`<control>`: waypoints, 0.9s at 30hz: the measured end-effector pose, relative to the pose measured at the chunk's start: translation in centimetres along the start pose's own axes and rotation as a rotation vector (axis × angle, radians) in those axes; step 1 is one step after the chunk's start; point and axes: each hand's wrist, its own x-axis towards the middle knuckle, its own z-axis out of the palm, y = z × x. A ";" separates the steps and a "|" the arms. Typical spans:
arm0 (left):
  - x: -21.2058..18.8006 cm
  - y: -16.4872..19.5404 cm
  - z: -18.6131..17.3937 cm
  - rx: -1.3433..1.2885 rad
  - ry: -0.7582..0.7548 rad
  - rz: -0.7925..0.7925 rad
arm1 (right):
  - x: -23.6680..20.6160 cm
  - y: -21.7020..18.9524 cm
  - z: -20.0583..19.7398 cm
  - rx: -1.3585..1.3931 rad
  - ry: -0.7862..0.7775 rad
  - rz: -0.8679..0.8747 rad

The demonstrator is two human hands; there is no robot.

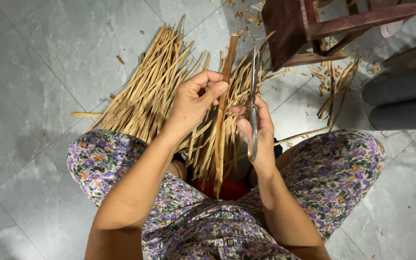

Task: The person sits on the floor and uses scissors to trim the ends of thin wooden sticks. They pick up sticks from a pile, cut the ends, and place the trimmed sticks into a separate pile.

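Note:
My left hand point(196, 98) pinches a long brown strip of cane point(223, 101) near its upper part, thumb and fingers closed on it. The strip runs upright from above the hand down between my knees. My right hand point(258, 127) grips a long metal blade point(253, 91) that points away from me, right beside the strip. Both hands hover over a heap of pale split strips point(155, 86) fanned out on the floor in front of my flowered trousers.
A dark wooden stool point(314, 29) stands at the upper right with shavings and a small bundle of strips point(335, 84) under it. Two grey cylinders point(403, 98) lie at the right edge. Grey floor tiles point(39, 72) spread to the left.

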 end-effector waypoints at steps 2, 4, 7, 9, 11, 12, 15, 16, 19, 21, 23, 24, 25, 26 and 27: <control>0.0 -0.2 0.4 0.037 -0.001 0.081 | -0.2 -0.5 0.2 -0.044 -0.032 -0.042; -0.1 -0.3 0.6 0.048 -0.033 0.095 | -0.1 -0.7 0.2 -0.068 -0.048 -0.073; -0.3 -0.3 1.1 0.040 -0.083 0.070 | -0.2 -0.9 0.0 -0.077 -0.041 -0.082; -0.6 -0.2 1.5 0.034 -0.103 0.049 | -0.2 -0.9 -0.3 -0.088 -0.031 -0.076; -0.8 0.1 1.9 0.035 -0.113 0.039 | -0.2 -0.9 -0.4 -0.064 -0.043 -0.115; -0.9 0.2 2.0 0.029 -0.120 0.030 | -0.2 -1.0 -0.5 -0.053 -0.049 -0.135; -1.1 0.9 2.2 -0.001 -0.151 -0.006 | -0.6 -1.3 -0.6 -0.002 -0.041 -0.113; -1.2 1.1 2.3 -0.018 -0.168 -0.026 | -0.7 -1.4 -0.6 -0.018 -0.033 -0.113; -1.3 1.5 2.5 -0.043 -0.195 -0.029 | -0.6 -1.6 -0.8 -0.036 -0.019 -0.115; -1.4 1.6 2.5 -0.040 -0.200 -0.019 | -0.6 -1.7 -0.9 -0.011 -0.020 -0.122; -1.5 1.6 2.5 -0.024 -0.199 -0.019 | -0.5 -1.7 -0.9 -0.007 -0.015 -0.136; -1.5 1.5 2.5 -0.029 -0.201 -0.028 | -0.6 -1.7 -0.9 -0.006 -0.013 -0.140; -1.5 1.5 2.5 -0.033 -0.205 -0.035 | -0.6 -1.7 -1.0 -0.012 -0.009 -0.140; -1.5 1.5 2.5 -0.036 -0.208 -0.043 | -0.7 -1.7 -1.0 -0.018 -0.005 -0.140; -1.5 1.5 2.5 -0.044 -0.211 -0.035 | -0.8 -1.8 -1.1 -0.025 0.000 -0.140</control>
